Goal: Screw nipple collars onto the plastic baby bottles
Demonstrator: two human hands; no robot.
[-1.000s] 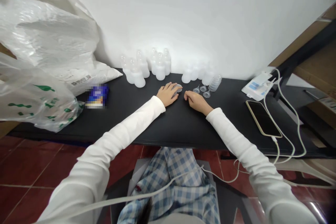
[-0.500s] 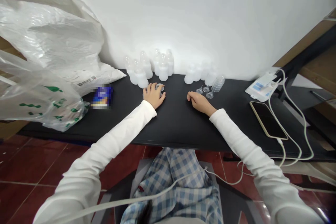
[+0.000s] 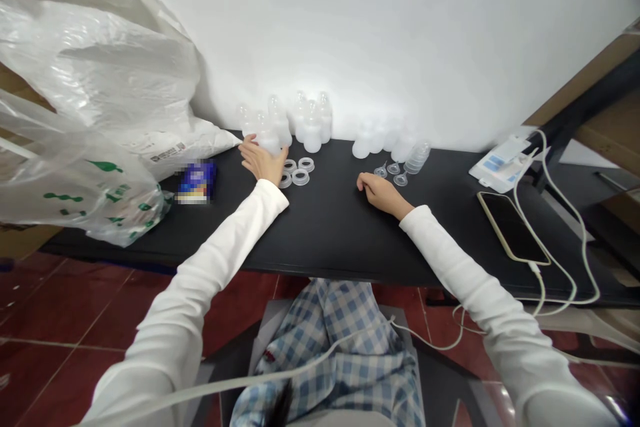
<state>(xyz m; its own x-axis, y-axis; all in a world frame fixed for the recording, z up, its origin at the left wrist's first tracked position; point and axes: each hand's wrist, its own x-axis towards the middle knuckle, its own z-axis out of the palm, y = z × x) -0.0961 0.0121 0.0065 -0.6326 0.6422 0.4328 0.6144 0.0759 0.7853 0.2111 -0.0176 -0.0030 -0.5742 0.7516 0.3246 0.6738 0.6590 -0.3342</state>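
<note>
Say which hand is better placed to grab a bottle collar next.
Left, probably: the left hand is at the bottles, right beside the collars, while the right hand rests farther off, near the teats.

1. Up top, a plain white wall (image 3: pixel 380 27) fills the whole back of the scene, and a bright patch of light is blazing low in its middle!
2. Running along it, the black counter (image 3: pixel 330 243), matte and dark.
3. Over on the right, a brown wooden panel (image 3: pixel 613 127) crossed by a black frame (image 3: pixel 565 97).
4. And below, a glossy dark-red tile floor (image 3: pixel 65 307) with pale grout lines!
</note>
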